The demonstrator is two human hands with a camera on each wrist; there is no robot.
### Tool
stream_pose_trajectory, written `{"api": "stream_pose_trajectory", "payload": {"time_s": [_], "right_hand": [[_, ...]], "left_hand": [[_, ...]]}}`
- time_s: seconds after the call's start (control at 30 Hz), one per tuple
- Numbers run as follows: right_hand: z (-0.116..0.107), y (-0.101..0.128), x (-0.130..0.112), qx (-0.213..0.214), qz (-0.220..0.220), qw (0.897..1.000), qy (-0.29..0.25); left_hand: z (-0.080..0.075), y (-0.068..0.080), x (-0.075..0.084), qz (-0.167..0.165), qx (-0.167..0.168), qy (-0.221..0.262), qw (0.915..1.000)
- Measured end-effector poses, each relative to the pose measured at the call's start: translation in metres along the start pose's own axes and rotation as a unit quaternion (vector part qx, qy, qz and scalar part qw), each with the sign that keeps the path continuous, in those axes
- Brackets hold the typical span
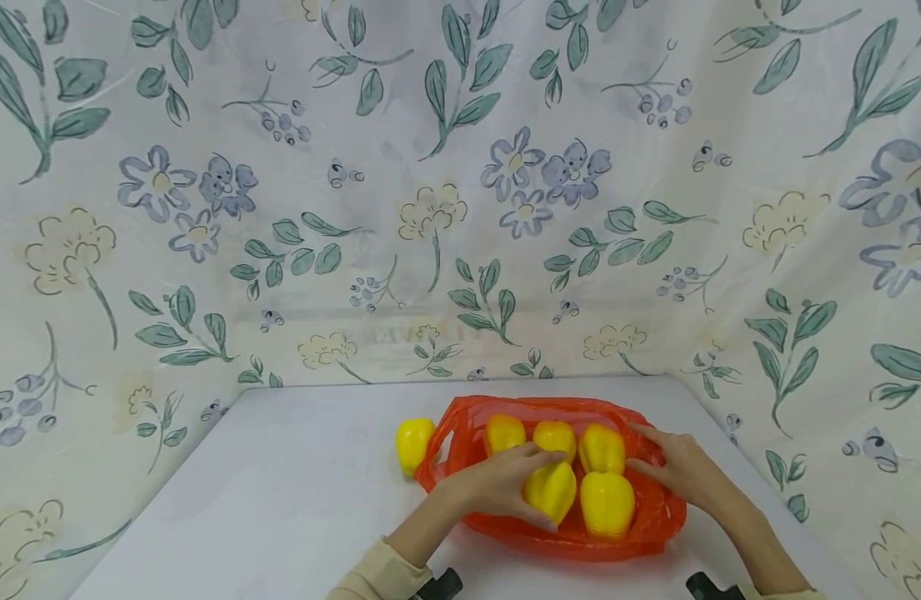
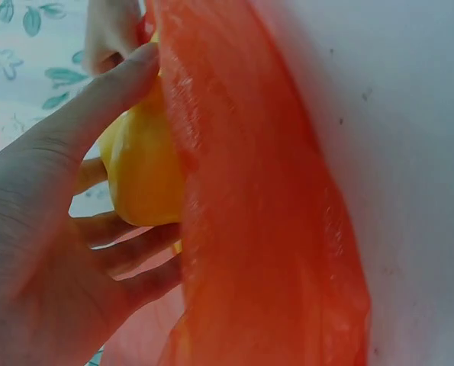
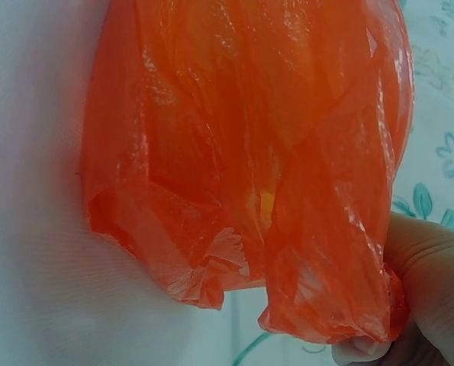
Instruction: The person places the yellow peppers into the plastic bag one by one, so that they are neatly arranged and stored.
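An open red plastic bag [image 1: 505,537] lies on the white table with several yellow bell peppers [image 1: 602,450] inside it. My left hand [image 1: 490,483] reaches over the bag's left side and grips the front-left yellow bell pepper [image 1: 553,493], thumb toward me and fingers on its far side. In the left wrist view, that pepper [image 2: 143,171] sits between thumb and fingers, partly hidden behind the red film. At the bag's right end my right hand [image 1: 678,467] holds the rim; the right wrist view shows its thumb [image 3: 433,267] pinching the crumpled plastic [image 3: 326,305].
One more yellow bell pepper [image 1: 414,446] stands on the table just outside the bag's left end. The white tabletop [image 1: 280,500] stretches to the left. A floral curtain [image 1: 460,250] hangs behind the table and along both sides.
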State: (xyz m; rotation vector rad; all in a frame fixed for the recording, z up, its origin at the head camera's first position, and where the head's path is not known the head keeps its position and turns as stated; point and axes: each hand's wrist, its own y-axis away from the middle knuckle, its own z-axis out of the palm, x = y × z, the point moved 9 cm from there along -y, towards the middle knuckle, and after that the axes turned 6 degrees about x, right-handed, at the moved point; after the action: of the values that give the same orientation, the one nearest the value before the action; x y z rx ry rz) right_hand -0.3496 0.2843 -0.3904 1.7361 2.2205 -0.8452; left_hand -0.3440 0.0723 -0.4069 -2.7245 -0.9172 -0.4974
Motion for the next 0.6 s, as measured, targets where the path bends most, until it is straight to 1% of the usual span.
{"api": "stream_pose_trajectory", "payload": {"time_s": [0.13, 0.23, 0.47, 0.6], "right_hand": [[0.0017, 0.0008, 0.0007, -0.002, 0.001, 1.0, -0.01], [0.0023, 0.0007, 0.0011, -0.004, 0.002, 1.0, -0.01], [0.002, -0.0011, 0.0022, -0.007, 0.013, 1.0, -0.001], [0.0014, -0.0015, 0.0019, -0.009, 0.016, 1.0, 0.0]], "left_hand": [[0.0077, -0.003, -0.0011, -0.006, -0.006, 0.003, 1.0], [0.0111, -0.0046, -0.0022, -0.01, -0.004, -0.006, 0.9999], [0.0114, -0.0037, -0.0023, -0.02, 0.001, -0.016, 0.9997], [0.0122, -0.0042, -0.0022, -0.017, 0.006, -0.022, 0.9996]]}}
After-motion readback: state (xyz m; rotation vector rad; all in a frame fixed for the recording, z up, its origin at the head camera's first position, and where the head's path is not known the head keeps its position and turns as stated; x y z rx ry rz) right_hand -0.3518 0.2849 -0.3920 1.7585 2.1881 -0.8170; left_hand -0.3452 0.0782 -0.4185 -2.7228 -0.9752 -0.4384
